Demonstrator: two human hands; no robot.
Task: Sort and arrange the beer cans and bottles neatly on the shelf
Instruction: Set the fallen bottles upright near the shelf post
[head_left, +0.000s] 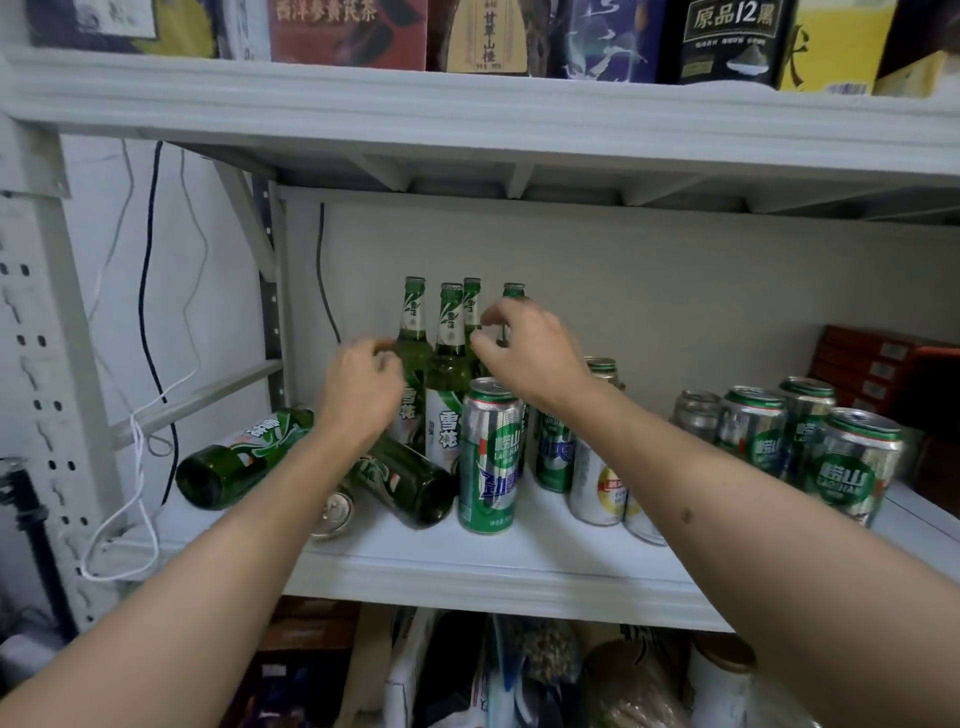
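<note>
Four upright green glass beer bottles (450, 364) stood at back of white metal shelf (467, 566). Left hand (361, 395) gripped leftmost bottle; right hand (524, 348) pinched rightmost neck. Tall green-silver can (488, 457) in front.

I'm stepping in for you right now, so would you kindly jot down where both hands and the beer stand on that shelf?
Left hand: fingers curled at the leftmost upright bottle; grip not clear.
Right hand: fingers curled in front of the rightmost upright bottle; contact hidden.
Standing: four green bottles at the back, a tall green can in front, a can cluster at right.
Left to do: two bottles lie flat, and one tipped can lies by them. Stand these, then group bottles and cans on the shelf.
</note>
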